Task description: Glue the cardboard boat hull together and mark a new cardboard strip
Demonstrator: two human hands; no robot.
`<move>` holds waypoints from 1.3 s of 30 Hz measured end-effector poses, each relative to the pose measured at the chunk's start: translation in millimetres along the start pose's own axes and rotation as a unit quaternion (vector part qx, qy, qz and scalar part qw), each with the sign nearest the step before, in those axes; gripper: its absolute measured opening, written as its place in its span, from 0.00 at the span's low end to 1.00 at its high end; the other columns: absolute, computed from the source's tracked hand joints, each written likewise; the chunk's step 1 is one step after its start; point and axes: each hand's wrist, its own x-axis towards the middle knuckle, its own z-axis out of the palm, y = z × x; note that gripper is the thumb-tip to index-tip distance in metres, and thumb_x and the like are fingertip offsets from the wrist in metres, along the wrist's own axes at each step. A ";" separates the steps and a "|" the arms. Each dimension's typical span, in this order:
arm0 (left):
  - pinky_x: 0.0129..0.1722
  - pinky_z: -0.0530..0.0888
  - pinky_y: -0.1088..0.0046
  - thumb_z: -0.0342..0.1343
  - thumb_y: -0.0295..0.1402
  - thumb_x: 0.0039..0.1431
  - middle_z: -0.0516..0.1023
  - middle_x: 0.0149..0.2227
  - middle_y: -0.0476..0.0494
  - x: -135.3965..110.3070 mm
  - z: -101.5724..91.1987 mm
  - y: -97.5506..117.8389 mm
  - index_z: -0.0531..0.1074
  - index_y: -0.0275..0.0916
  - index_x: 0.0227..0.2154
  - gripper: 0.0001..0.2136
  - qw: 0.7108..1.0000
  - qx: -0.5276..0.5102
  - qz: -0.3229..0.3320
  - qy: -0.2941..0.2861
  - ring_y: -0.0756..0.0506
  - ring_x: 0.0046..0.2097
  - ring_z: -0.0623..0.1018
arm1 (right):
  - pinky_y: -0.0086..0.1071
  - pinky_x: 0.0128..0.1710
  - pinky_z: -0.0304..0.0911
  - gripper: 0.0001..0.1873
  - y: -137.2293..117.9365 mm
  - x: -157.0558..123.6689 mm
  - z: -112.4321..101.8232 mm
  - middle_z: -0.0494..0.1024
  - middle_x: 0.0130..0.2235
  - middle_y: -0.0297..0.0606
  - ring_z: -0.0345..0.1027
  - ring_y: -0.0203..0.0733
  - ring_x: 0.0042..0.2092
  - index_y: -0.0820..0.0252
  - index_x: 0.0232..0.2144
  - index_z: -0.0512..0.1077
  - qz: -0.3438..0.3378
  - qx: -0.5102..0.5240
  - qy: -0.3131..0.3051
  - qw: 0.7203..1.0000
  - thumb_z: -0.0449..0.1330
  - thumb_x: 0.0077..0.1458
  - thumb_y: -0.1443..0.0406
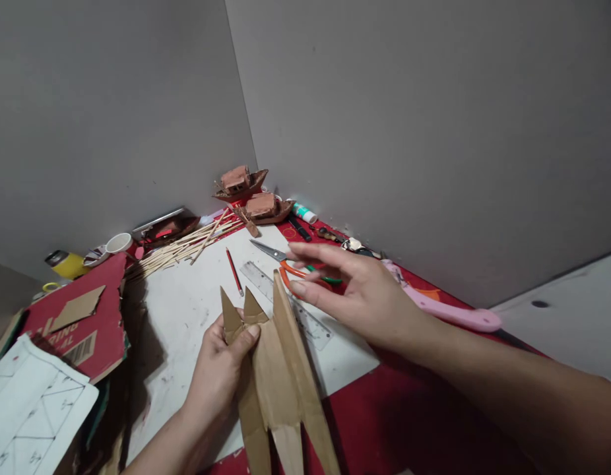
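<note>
A white sheet (179, 336) lies on the red surface (375, 412) and is the landmark here. Over its near part, the left hand (221, 363) holds a folded brown cardboard cut-out (276, 369) with pointed ends; its fingers are clamped on the cut-out's far left part, the thumb on top. The cut-out's near points reach past the sheet's near edge.

Above the sheet's right side is the right hand (369, 297), its fingers loosely curved and apart from the thumb. The orange-handled scissors (270, 251) lie just beneath those fingers, blades pointing to the sheet's far edge; whether the hand touches the handles is hard to tell. A clear ruler (315, 324) lies on the sheet, partly hidden by the cut-out, with a red pencil (233, 270) to its left.

Along the sheet's far edge are thin wooden sticks (187, 249) and two brown model boats (266, 208). Beyond its far right edge lie a black marker (299, 227) and a white-and-teal tube (304, 213); farther along its right side is a pink object (449, 310). Left of the sheet sit red printed cardboard (110, 310) and a paper with drawn triangles (45, 402).
</note>
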 end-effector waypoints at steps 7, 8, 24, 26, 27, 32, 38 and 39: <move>0.37 0.74 0.71 0.65 0.37 0.51 0.82 0.33 0.45 -3.6 -0.3 1.4 0.75 0.36 0.36 0.12 0.999 0.029 0.012 -0.011 0.47 0.31 0.79 | 0.23 0.18 0.55 0.11 11.0 4.8 14.4 0.67 0.21 0.28 0.58 0.30 0.21 0.66 0.30 0.72 0.186 0.128 -0.233 0.946 0.63 0.45 0.62; 0.35 0.74 0.72 0.65 0.37 0.50 0.81 0.32 0.44 -4.0 -0.2 1.4 0.75 0.36 0.36 0.12 0.999 0.031 0.008 -0.013 0.46 0.30 0.79 | 0.23 0.17 0.55 0.11 13.6 5.3 15.4 0.66 0.20 0.28 0.58 0.29 0.20 0.65 0.30 0.72 0.198 0.139 -0.239 0.940 0.62 0.45 0.62; 0.33 0.71 0.74 0.65 0.38 0.51 0.79 0.29 0.46 -0.8 -7.7 -0.3 0.74 0.36 0.35 0.12 0.995 0.031 -0.035 -0.084 0.48 0.31 0.76 | 0.24 0.20 0.57 0.06 32.8 3.0 21.1 0.66 0.19 0.26 0.57 0.29 0.19 0.62 0.27 0.67 0.191 0.137 -0.311 0.921 0.59 0.47 0.64; 0.32 0.70 0.75 0.65 0.37 0.50 0.78 0.28 0.47 0.6 -8.6 -2.3 0.74 0.36 0.34 0.12 0.996 0.029 -0.040 -0.071 0.48 0.30 0.76 | 0.24 0.21 0.54 0.04 35.0 0.6 21.4 0.64 0.20 0.26 0.56 0.30 0.21 0.62 0.25 0.67 0.129 0.083 -0.312 0.938 0.57 0.49 0.66; 0.32 0.70 0.75 0.65 0.37 0.49 0.78 0.28 0.48 1.2 -8.8 -2.8 0.74 0.36 0.34 0.12 0.996 0.028 -0.044 -0.067 0.48 0.29 0.75 | 0.25 0.22 0.54 0.04 35.1 -0.5 21.1 0.65 0.21 0.27 0.57 0.30 0.22 0.62 0.25 0.67 0.087 0.044 -0.312 0.945 0.56 0.50 0.68; 0.31 0.70 0.75 0.66 0.36 0.47 0.77 0.26 0.48 3.5 -8.1 -1.8 0.74 0.35 0.30 0.11 0.996 0.040 -0.055 -0.062 0.48 0.28 0.75 | 0.28 0.32 0.58 0.09 27.7 -5.0 19.1 0.71 0.27 0.35 0.64 0.36 0.30 0.62 0.25 0.69 -0.134 -0.151 -0.307 0.930 0.53 0.55 0.74; 0.32 0.69 0.76 0.64 0.33 0.49 0.77 0.27 0.50 3.7 -6.8 -7.0 0.74 0.37 0.30 0.07 0.999 0.011 -0.041 -0.025 0.50 0.29 0.74 | 0.29 0.35 0.61 0.10 30.8 -7.1 25.6 0.76 0.31 0.41 0.69 0.39 0.34 0.63 0.31 0.73 -0.154 -0.183 -0.270 0.933 0.52 0.59 0.72; 0.33 0.70 0.76 0.64 0.32 0.50 0.78 0.27 0.50 3.2 -6.2 -8.1 0.75 0.37 0.32 0.07 0.999 0.010 -0.034 -0.021 0.49 0.30 0.75 | 0.30 0.34 0.61 0.10 32.0 -7.5 27.0 0.76 0.31 0.41 0.69 0.40 0.34 0.63 0.30 0.73 -0.158 -0.190 -0.266 0.932 0.52 0.59 0.72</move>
